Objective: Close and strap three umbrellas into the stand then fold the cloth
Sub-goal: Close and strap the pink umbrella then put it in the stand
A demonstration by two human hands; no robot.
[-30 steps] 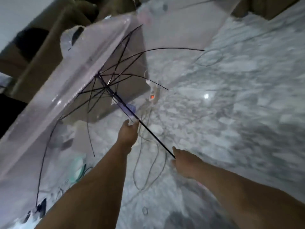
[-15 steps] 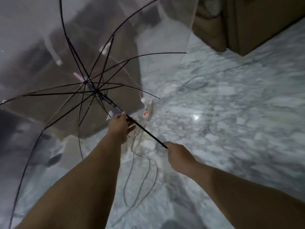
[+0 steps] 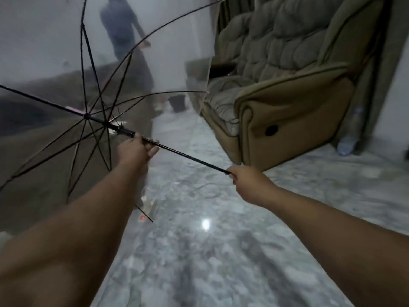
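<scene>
So the clear umbrella (image 3: 155, 52) is wide open, held out in front and tipped over to the left, so you look straight into the underside of the canopy. It's see-through plastic with thin black ribs fanning out from the hub. The black shaft (image 3: 188, 155) runs diagonally from the hub down toward the lower right.

Left hand (image 3: 135, 149) is up on the shaft just below the black runner (image 3: 121, 129), with the fingers wrapped around the shaft, so that grip is clamped on the umbrella. Right hand (image 3: 247, 177) is at the bottom end of the shaft, fist curled tight around the handle end, which is hidden inside the hand. So both grips are on the same umbrella, left near the ribs, right at the tail, well apart from each other.

Floor (image 3: 243, 251) is grey-white marble, pretty shiny, with a bright light spot reflecting off it. A thin pale cable (image 3: 208, 191) loops on the floor under the shaft, and a small red light (image 3: 143, 217) glows low down by the left forearm. I think it's a power strip, but it's too blurry to say.

On the right there's a tan padded armchair (image 3: 287, 107) with a tufted back. Through the plastic you can make out a blurry standing person (image 3: 121, 25) in dark clothes, plus a dark bucket-shaped thing (image 3: 177, 103) on the floor.
</scene>
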